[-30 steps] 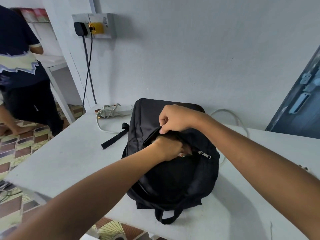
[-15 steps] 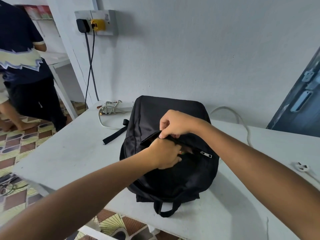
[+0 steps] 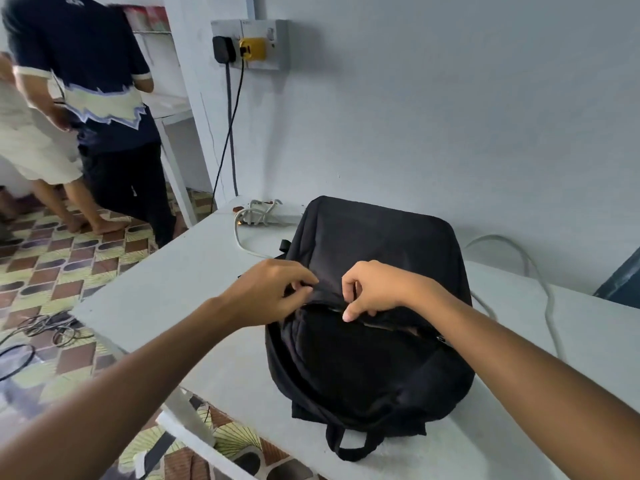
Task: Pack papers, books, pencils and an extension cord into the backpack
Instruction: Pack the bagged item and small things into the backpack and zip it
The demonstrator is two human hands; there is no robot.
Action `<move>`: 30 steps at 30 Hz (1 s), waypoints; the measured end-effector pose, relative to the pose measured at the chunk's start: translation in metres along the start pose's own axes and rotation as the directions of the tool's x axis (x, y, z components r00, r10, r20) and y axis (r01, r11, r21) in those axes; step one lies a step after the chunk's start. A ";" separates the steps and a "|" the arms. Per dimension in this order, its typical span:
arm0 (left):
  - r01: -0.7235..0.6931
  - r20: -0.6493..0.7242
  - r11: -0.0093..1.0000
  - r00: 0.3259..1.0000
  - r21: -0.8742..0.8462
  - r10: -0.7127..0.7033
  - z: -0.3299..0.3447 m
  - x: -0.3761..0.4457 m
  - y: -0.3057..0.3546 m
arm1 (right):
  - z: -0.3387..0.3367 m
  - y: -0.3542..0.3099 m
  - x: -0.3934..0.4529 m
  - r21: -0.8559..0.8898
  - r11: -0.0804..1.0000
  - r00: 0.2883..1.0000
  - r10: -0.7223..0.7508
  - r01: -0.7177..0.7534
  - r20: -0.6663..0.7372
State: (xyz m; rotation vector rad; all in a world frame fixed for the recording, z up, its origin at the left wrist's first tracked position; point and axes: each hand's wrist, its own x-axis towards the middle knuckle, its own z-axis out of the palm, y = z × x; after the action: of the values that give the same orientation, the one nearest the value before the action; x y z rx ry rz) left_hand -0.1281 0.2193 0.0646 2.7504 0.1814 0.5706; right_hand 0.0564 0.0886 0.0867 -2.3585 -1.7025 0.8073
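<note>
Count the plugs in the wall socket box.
2. A black plug sits in the left side of the socket box, and a yellow plug sits just right of it, near the middle. Each has a dark cable hanging down. None seems hidden.

Both arms come into view from the near edge, bare, and stretch toward the far side, coming closer to each other at the hands. The left forearm enters from the near left corner and goes diagonally up to the right; its wrist is almost straight. The left hand [image 3: 273,292] is turned palm down, the fingers curled, and the thumb and first fingers are pinched together on a fold of black fabric. The right forearm enters from the near right side and goes diagonally to the left. The right hand [image 3: 375,289] is also curled, knuckles up, with the fingertips pressed down on the same black fabric. The two hands are near each other but do not touch.
</note>
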 end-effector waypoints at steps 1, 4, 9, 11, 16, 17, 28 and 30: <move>0.043 -0.006 0.999 0.999 -0.006 -0.043 -0.001 -0.003 -0.009 | -0.003 -0.002 0.002 -0.003 1.000 1.000 0.006 -0.006 0.024; 0.170 -0.046 0.984 0.984 -0.048 -0.173 -0.002 -0.012 -0.038 | -0.015 -0.011 0.009 -0.029 0.999 0.990 0.040 -0.036 0.137; 0.314 -0.053 0.947 0.947 -0.067 -0.317 -0.006 -0.024 -0.087 | -0.036 -0.028 0.026 -0.049 0.997 0.959 0.072 -0.061 0.275; 0.360 -0.048 0.931 0.931 -0.055 -0.362 -0.010 -0.026 -0.113 | -0.046 -0.038 0.037 -0.033 0.998 0.971 0.051 -0.045 0.233; 0.392 -0.086 0.916 0.913 -0.087 -0.399 -0.022 -0.011 -0.189 | -0.066 -0.069 0.091 0.125 0.991 0.999 -0.049 0.050 -0.006; 0.394 -0.098 0.913 0.910 -0.103 -0.403 -0.025 -0.005 -0.203 | -0.068 -0.074 0.107 0.131 0.989 0.997 -0.058 0.065 -0.059; 0.449 -0.167 0.866 0.857 -0.218 -0.487 -0.014 0.075 -0.330 | -0.051 -0.096 0.328 -0.378 0.923 0.982 0.003 -0.076 -0.190; 0.447 -0.149 0.867 0.863 -0.220 -0.482 -0.012 0.088 -0.340 | -0.045 -0.093 0.348 -0.404 0.909 0.988 0.040 -0.097 -0.147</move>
State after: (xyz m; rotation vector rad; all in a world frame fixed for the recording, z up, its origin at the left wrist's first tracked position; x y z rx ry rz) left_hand -0.0725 0.5586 -0.0089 2.3453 0.7821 0.6818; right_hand 0.0774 0.4480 0.0416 -2.6764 -1.8922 0.3009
